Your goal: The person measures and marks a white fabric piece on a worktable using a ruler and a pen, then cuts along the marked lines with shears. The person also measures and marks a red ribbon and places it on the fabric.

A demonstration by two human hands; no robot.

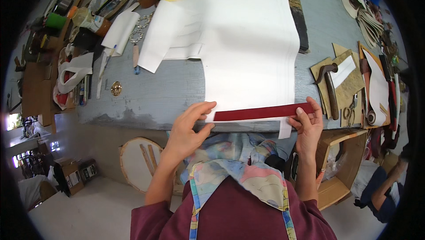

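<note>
The maroon strip (261, 112) lies low in the centre of the frame, across the near end of the long white sheet (248, 69), its length roughly following that end; the right hand (308, 124) is clamped on the strip's right end, thumb on top and fingers around the far edge, apparently to hold it straight; the left hand (190, 127) stands with thumb and fingers apart at the strip's left end, fingertips by the sheet's corner, perhaps to steady or line up that side; a small white tab (284, 130) hangs past the edge of the grey table (172, 91) beside the right hand

A dark bar (299, 25) lies along the sheet's right side in the upper part of the frame, possibly as a weight, though whether it bears on the sheet cannot be told; at right a hammer (331, 93) lies on stained boards (347, 80), with scissors (352, 107) near it, and these crowd the right hand's outer side; at left a brass disc (116, 88) and a wooden-handled tool (136, 56) lie well apart from the strip; below the table, an open carton (334, 191) stands at lower right
</note>
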